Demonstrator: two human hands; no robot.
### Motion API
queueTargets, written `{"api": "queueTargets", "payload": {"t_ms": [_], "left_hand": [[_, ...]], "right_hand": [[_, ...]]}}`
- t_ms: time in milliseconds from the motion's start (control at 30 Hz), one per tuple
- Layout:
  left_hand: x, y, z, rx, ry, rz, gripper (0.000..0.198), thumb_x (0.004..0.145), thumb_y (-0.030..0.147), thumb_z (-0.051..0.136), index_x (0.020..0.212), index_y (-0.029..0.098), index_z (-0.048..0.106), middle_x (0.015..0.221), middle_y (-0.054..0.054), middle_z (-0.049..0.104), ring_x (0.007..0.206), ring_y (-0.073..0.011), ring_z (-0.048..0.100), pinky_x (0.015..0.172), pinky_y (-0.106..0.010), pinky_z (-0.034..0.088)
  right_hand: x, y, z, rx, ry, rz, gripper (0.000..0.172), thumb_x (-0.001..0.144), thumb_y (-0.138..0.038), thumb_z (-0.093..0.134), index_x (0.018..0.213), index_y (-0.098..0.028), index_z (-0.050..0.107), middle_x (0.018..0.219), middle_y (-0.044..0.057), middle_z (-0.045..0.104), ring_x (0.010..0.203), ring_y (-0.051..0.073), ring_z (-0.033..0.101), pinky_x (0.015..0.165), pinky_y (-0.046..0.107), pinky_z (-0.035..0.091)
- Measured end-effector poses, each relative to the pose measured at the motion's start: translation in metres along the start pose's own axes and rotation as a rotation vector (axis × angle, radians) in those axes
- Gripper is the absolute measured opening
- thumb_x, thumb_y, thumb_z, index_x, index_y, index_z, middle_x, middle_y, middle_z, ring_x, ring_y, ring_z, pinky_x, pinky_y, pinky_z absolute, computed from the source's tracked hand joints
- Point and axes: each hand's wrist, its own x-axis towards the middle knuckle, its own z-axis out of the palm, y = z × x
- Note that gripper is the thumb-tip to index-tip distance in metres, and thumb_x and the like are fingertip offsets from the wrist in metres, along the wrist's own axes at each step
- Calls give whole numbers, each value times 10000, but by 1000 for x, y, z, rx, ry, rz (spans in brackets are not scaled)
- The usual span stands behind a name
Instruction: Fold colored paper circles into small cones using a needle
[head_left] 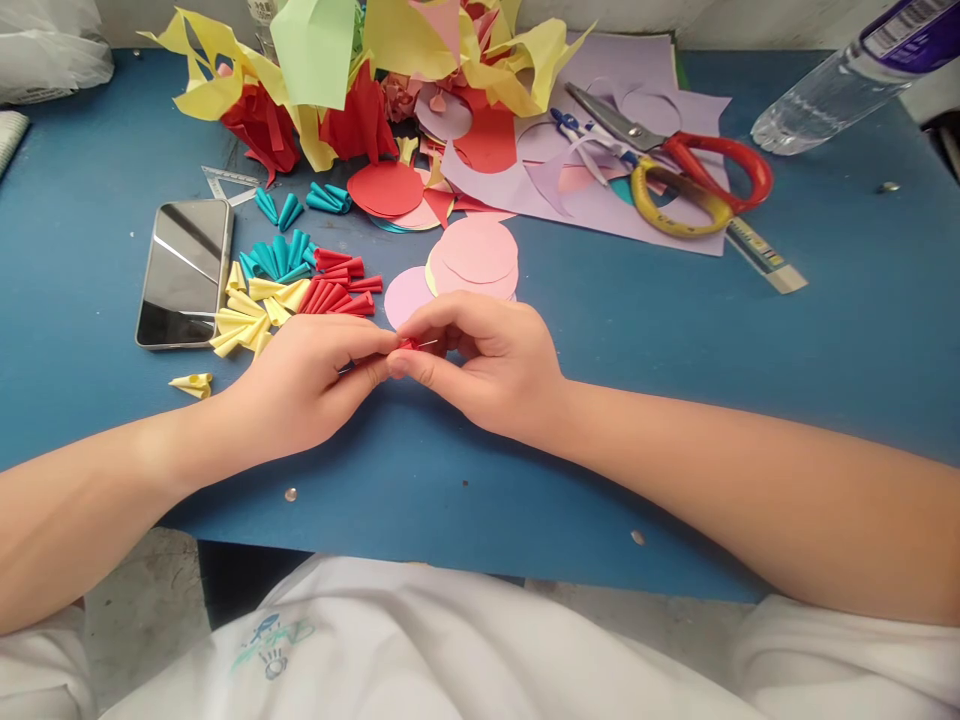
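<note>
Fingertips of my left hand (319,370) and my right hand (487,355) meet over the blue table, both pinching a small red paper piece (409,344). A thin pale sliver sticks out of it toward the right palm; what it is I cannot make out. Just behind the left hand lie rolled paper cones: red cones (334,290), yellow cones (244,318) and teal cones (281,255). Beyond the right hand rest pink paper circles (480,250) and a lilac paper circle (406,295), partly overlapping. One yellow cone pair (192,385) sits apart near the left wrist.
A phone (185,275) lies left of the cones. Behind are red paper circles (386,188), crumpled coloured paper scraps (345,80) and lilac sheets (622,215). Scissors (675,150), yellow tape roll (679,198), and a water bottle (832,95) stand or lie at the right.
</note>
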Motion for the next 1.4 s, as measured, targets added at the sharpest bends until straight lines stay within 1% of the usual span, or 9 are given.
{"api": "queueTargets", "payload": {"t_ms": [233,433,500,600,800,900,1100,1167,1400], "left_hand": [[0,0,3,39,14,32,390,1176,311,525,986,232,857,829,-18,775,822,-192,746,876,-279,623],[-3,-6,5,48,129,116,313,1187,319,665,1048,221,928,810,14,786,745,-144,684,826,-240,608],[-3,-7,5,57,133,135,341,1201,307,648,1015,220,921,799,18,780,729,-133,680,808,-230,607],[-3,-7,5,46,143,125,360,1200,334,640,1008,231,926,823,13,805,755,-138,720,800,-234,613],[-1,0,3,-116,99,-102,338,1167,446,694,1124,249,965,982,-38,927,890,-215,822,846,-307,655],[1,3,1,-235,93,-204,352,1131,509,734,1077,247,963,989,-48,943,923,-247,855,876,-335,702],[1,8,0,-403,156,-367,282,1030,473,878,1112,231,997,1104,-55,991,1067,-304,926,1006,-380,775],[1,8,0,-418,172,-387,300,1019,497,896,1108,230,998,1122,-61,996,1099,-328,935,1025,-406,788],[1,6,0,-447,187,-401,286,1001,501,919,1086,240,999,1103,-55,998,1108,-340,942,1056,-444,808]], "right_hand": [[-1,2,2,13,6,-61,356,1125,-585,969,1098,-254,839,988,38,867,832,223,860,766,374,742],[0,2,2,-33,13,-188,68,1166,-255,863,1111,-235,830,983,20,864,787,160,790,720,305,701],[0,3,1,-38,8,-184,91,1158,-283,881,1105,-228,833,974,21,861,767,157,765,702,303,688],[1,3,1,-39,5,-108,241,1153,-446,917,1091,-227,839,977,37,860,774,175,752,713,333,694],[4,-4,2,53,28,93,465,1076,-688,982,1062,-259,803,968,51,847,829,223,791,759,391,709],[6,-3,3,114,27,97,487,1056,-700,1002,1056,-261,790,965,44,852,843,232,828,765,393,711],[5,-2,4,181,79,72,359,1035,-500,1068,1109,-250,822,1066,59,888,892,225,856,861,402,771],[4,-1,5,206,105,117,398,1020,-530,1080,1129,-249,820,1082,62,892,880,222,855,875,413,791],[3,-2,6,201,117,206,549,1030,-753,1008,1068,-250,789,948,39,851,817,221,844,721,370,760]]}}
